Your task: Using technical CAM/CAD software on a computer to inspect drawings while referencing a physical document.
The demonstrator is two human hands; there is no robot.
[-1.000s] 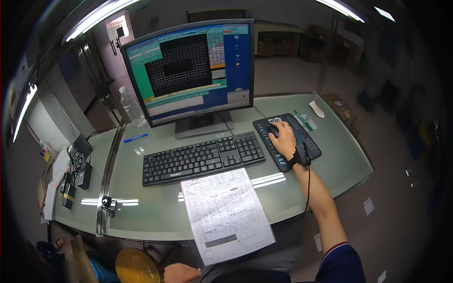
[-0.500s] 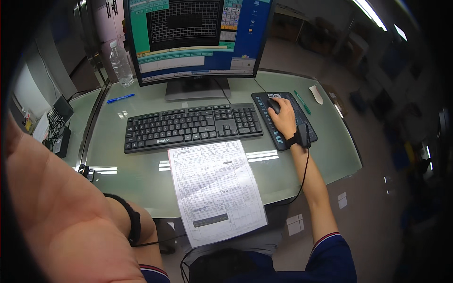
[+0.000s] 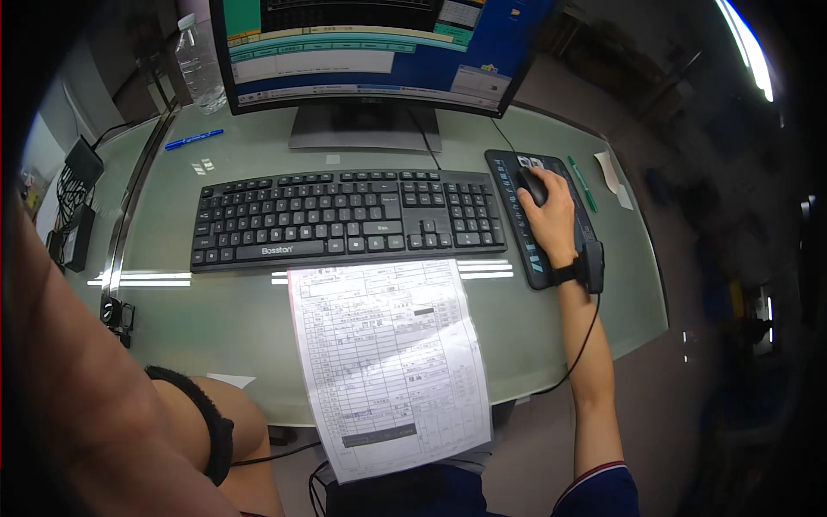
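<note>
The right hand (image 3: 551, 215) lay draped palm down over a black computer mouse (image 3: 531, 185), fingers loosely curved across its shell and thumb along its left side; the mouse sat on the upper part of a dark printed mouse pad (image 3: 520, 227), to the right of the black keyboard (image 3: 345, 217). The left hand (image 3: 86, 370) was a large blur close to the lens, its fingers out of sight, so I could not tell whether it was spread or gripping anything. The likeliest trouble lay with the printed form (image 3: 392, 370), whose lower end overhung the front of the counter (image 3: 215, 319): a brushing forearm could have sent it sliding, since both surfaces looked slick. The thin cable (image 3: 589, 334) hanging from the black wrist box (image 3: 593, 265) might also have snagged on the counter's edge and jerked the mouse. The counter was pale green and glassy, throwing back bright strips of light; the form had a glossy, film-like sheen; the keyboard was dull plastic with small, blocky keys; the white-capped bottle (image 3: 200, 69) beside the monitor (image 3: 370, 65) was clear plastic.
</note>
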